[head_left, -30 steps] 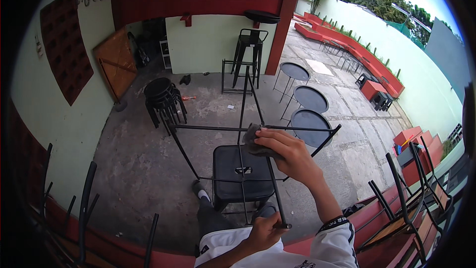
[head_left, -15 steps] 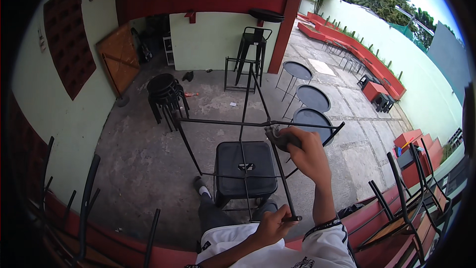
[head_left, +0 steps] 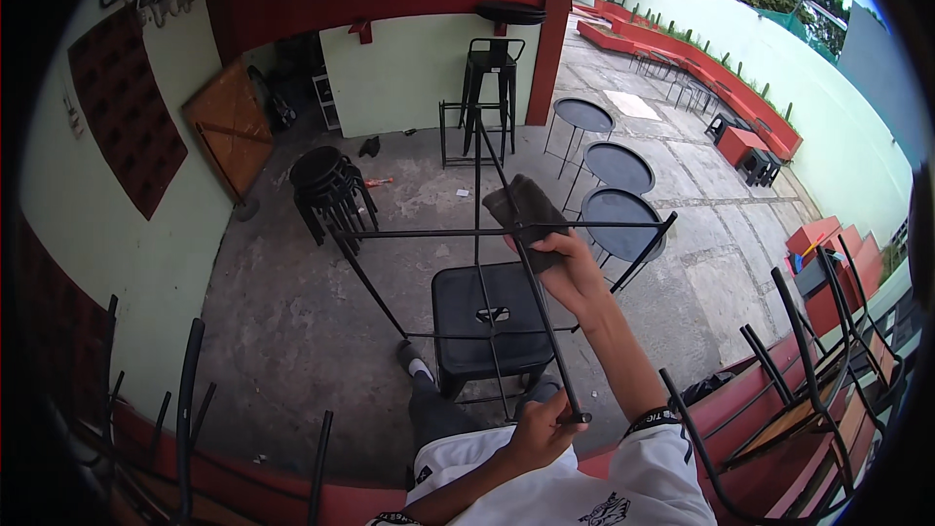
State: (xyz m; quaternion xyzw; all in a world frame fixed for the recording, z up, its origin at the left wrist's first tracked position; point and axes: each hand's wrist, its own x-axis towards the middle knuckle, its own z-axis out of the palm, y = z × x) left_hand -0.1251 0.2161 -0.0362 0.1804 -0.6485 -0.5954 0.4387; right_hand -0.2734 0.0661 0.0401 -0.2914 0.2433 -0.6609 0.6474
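Note:
A thin black metal frame (head_left: 419, 233) of crossing rods, like a table's leg stand, is held up in front of me. My left hand (head_left: 542, 432) is closed round the near end of one leg. My right hand (head_left: 573, 273) is at the rod crossing, gripping a dark grey cloth (head_left: 531, 206). The cloth hangs partly behind the joint, and part of it is tucked between thumb and fingers. Below the frame stands a black square stool (head_left: 487, 307) with a slot in its seat, between my legs.
Stacked black round stools (head_left: 324, 175) stand to the left. Round black tray-top tables (head_left: 623, 224) line the right. A tall black chair (head_left: 492, 78) is by the far wall. Upturned chairs with metal legs (head_left: 813, 360) crowd the near right, and more legs (head_left: 190, 399) rise at near left.
My right hand has turned and moved slightly up and left, with the cloth now spread out beyond the rod crossing. My left hand keeps its hold on the leg end.

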